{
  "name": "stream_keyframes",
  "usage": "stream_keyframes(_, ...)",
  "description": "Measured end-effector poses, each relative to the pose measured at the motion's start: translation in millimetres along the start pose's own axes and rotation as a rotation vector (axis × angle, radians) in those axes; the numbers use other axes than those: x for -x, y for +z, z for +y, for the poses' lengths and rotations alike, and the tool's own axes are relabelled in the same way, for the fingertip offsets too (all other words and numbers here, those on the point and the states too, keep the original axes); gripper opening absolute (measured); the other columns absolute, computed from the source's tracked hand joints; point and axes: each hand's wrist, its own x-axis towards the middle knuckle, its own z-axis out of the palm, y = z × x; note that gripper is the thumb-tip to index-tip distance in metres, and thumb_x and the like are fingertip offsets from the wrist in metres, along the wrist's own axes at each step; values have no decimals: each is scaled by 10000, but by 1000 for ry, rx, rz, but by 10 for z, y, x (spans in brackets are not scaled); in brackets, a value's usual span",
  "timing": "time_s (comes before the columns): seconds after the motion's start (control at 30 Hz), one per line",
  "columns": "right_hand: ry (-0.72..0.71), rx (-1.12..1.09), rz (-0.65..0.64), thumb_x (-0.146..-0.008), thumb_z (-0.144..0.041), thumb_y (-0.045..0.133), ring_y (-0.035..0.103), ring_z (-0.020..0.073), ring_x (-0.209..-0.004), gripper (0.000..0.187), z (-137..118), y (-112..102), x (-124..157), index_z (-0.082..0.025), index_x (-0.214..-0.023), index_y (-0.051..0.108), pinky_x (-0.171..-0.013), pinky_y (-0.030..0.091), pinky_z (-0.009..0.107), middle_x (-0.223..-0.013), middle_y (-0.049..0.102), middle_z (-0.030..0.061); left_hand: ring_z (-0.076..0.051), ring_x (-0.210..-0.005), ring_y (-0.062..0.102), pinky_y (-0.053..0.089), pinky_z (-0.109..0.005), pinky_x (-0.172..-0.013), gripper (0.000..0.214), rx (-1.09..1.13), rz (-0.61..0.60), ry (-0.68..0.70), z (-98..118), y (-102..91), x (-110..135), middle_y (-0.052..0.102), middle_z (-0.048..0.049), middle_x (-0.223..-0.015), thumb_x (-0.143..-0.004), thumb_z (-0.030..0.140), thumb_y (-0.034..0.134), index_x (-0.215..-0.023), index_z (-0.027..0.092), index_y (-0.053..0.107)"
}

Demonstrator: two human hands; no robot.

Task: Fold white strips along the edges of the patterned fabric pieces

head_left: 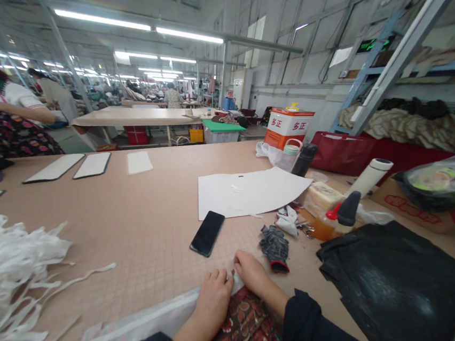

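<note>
- White sheer material (165, 312) runs from by my hands toward 8 o'clock, along the table's near side.
- Left hand (214, 298): fingers curled down, close together. Right hand (250, 271): fingers folded inward, just beside the left. Whether either pinches the material I cannot tell; undersides hidden.
- My judgement: small, even finger moves suit stuff this thin; a hard tug could crease it. Best to lay the length at 8 o'clock flat.
- Patterned cloth (252, 331) at 6 o'clock, close under my wrists; might get caught up.
- Most room for moving: 10 o'clock, across the tabletop (146, 221).
- Bounds: phone (207, 234) at 11, knit glove (274, 245) at 1, black sheet (397, 283) at 3, white strips (4, 267) at 9.
</note>
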Motion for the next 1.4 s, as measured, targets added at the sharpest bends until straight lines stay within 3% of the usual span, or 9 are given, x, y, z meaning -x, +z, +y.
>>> stream_keyframes(0.1,-81,-86,36,-778,-53,401,526,155,-876,209,-18,39,122,-171,-856,556,-777,381,234,-897,588,51,-203,-886,490,385,-335,-767,297,93,12,-98,-12,-10,-16,556,-44,-953,-856,120,383,-1098,204,533)
stream_keyframes(0.27,-172,-229,28,-785,-45,366,538,172,-876,265,-14,95,284,-162,-867,589,-807,406,259,-885,595,67,-177,-891,503,386,-286,-797,156,307,-12,-262,-120,-55,-22,559,-39,-891,-801,129,475,-871,174,606)
stream_keyframes(0.37,-202,-211,25,-803,-48,358,536,170,-874,277,-40,67,311,-157,-890,597,-803,409,257,-892,592,69,-165,-872,506,390,-271,-779,141,327,4,-226,-199,-53,19,563,-28,-860,-812,128,483,-809,181,614)
stream_keyframes(0.57,-346,6,-11,-827,-45,395,492,184,-915,252,-63,111,396,-171,-882,606,-832,386,278,-934,582,49,-193,-847,495,412,-327,-745,161,51,15,45,-214,-25,106,570,-34,-902,-850,138,468,-935,187,596)
stream_keyframes(0.7,-386,126,-30,-843,-42,414,478,192,-924,230,-98,105,462,-158,-912,600,-837,387,280,-957,576,55,-187,-831,489,423,-322,-729,144,-8,18,107,-272,-41,189,562,-37,-899,-847,135,479,-942,169,582)
stream_keyframes(0.93,-442,276,-81,-846,-72,460,463,230,-975,254,-210,49,484,-157,-1056,577,-858,389,312,-1004,575,76,-176,-826,483,405,-297,-715,124,14,-43,66,-544,-198,487,563,-28,-882,-857,166,478,-924,186,580)
stream_keyframes(1.17,-367,321,-160,-819,-31,435,496,227,-928,224,-286,-16,465,-105,-914,624,-806,397,298,-969,591,109,-166,-831,495,385,-279,-717,124,94,-113,-80,-925,-307,856,572,-16,-863,-855,165,487,-861,205,604)
stream_keyframes(1.27,-340,358,-177,-803,-28,442,513,236,-881,215,-470,57,429,-108,-869,631,-763,397,325,-928,594,119,-159,-835,504,381,-268,-723,95,159,-125,-137,-1017,-320,924,577,-8,-864,-833,165,521,-840,204,607)
stream_keyframes(1.4,-503,279,-130,-817,-32,446,500,205,-891,224,-730,299,424,-150,-936,594,-760,387,301,-935,580,74,-172,-814,502,366,-294,-710,101,46,-127,-117,-975,-318,931,580,-9,-840,-849,199,507,-816,197,602)
